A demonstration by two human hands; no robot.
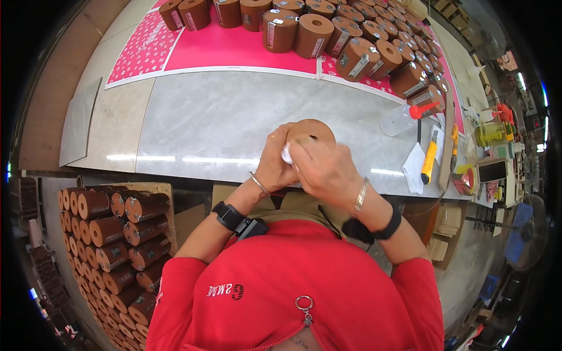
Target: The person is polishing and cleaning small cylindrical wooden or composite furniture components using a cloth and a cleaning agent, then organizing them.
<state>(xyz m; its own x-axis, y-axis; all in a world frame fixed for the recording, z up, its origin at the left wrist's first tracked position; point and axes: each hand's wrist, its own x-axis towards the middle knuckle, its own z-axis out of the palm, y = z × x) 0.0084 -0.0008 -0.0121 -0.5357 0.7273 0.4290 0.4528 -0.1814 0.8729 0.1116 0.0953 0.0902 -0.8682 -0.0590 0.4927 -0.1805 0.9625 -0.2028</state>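
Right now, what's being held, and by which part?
The left hand grips a brown cylinder by its side; the right hand holds something white, mostly hidden.

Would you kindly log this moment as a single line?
left hand: holds brown cylinder | right hand: pinches white wad by cylinder's side | bench, right: red-nozzled bottle, yellow cutter

The left hand has a brown cylinder in its grip above the near edge of the grey worktop, while the right hand holds a white wad against it, perhaps cloth, though fingers mostly hide it. Rows of brown cylinders stand beyond on a pink mat. To the right are a red-nozzled clear bottle and a yellow cutter; more cylinders are stacked at lower left.
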